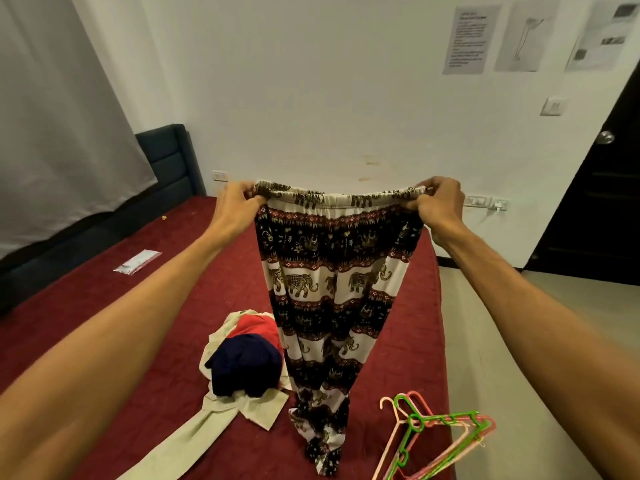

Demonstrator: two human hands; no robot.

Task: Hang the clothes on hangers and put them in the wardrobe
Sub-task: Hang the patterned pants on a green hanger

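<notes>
Head view: elephant-print trousers (332,271) held up over the red bed (166,265) by the waistband, pinched at one end in the left hand (239,199) and at the other in the right hand (438,202), cuffs crumpled on the bed between the heap of clothes (246,362) and the plastic hangers (436,434). Risk of the waistband sagging or dropping on freeing one hand for a hanger; trailing cuffs liable to snag the hangers

Red bed (138,323), flat packet (137,261) on it, perhaps plastic; grey curtain (59,116); wall papers (471,39); dark door (595,202).
</notes>
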